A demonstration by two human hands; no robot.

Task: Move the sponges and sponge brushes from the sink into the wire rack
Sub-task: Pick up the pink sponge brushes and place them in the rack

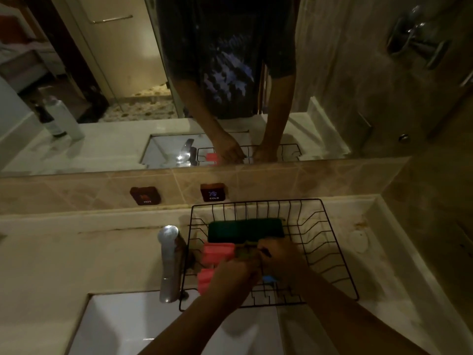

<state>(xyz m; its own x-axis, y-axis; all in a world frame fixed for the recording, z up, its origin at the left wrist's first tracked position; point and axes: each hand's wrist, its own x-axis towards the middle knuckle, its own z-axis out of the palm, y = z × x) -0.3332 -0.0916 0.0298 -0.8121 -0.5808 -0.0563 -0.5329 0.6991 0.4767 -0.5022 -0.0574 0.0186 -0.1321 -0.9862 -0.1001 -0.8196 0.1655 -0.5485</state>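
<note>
A black wire rack (330, 252) stands on the counter behind the white sink (128, 326). Inside it lie a dark green sponge (245, 229) at the back, a pink ribbed sponge (218, 253) in front of it, and a second pink sponge (204, 279) near the rack's front left. Both hands are over the rack's middle. My left hand (230, 278) and my right hand (280, 260) meet around a dull yellow-green sponge (247, 252). A small blue piece (268, 279) shows under my right hand; what it belongs to is hidden.
A chrome tap (170, 262) rises just left of the rack. Hot and cold labels (146, 196) sit on the tiled splashback under a mirror. Bottles (64, 119) appear in the mirror at the left. The counter ends in a raised edge at the right.
</note>
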